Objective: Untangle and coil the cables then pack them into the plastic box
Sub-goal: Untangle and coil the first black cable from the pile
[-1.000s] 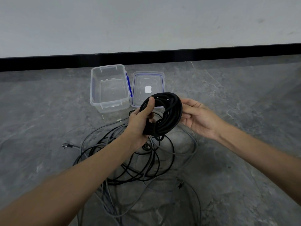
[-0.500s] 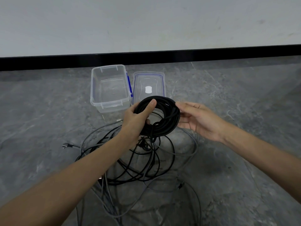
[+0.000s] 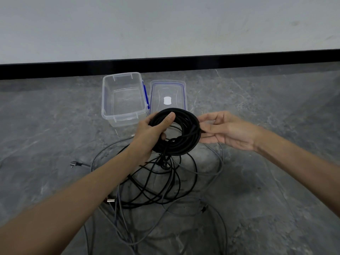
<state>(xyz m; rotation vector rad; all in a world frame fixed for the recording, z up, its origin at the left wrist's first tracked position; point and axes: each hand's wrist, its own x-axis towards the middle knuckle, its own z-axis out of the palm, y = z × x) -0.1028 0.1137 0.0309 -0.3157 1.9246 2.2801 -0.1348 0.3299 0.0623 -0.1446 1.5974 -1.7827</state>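
A coiled black cable (image 3: 185, 142) hangs in the air above the floor, just in front of the plastic box. My left hand (image 3: 150, 133) grips the coil's left side, thumb over the top. My right hand (image 3: 226, 131) touches the coil's right edge with mostly straight fingers. The clear plastic box (image 3: 122, 116) stands empty on the floor behind the coil. Below the coil lies a tangle of black and grey cables (image 3: 158, 188).
The box's lid (image 3: 167, 92), clear with a blue seal, lies flat to the right of the box. A loose plug (image 3: 74, 164) lies at the left on the grey stone floor (image 3: 276, 181). A black skirting strip and a white wall run behind.
The coil has tipped from nearly upright to a flatter tilt and moved slightly left. My right hand's fingers have come closer to its right edge.
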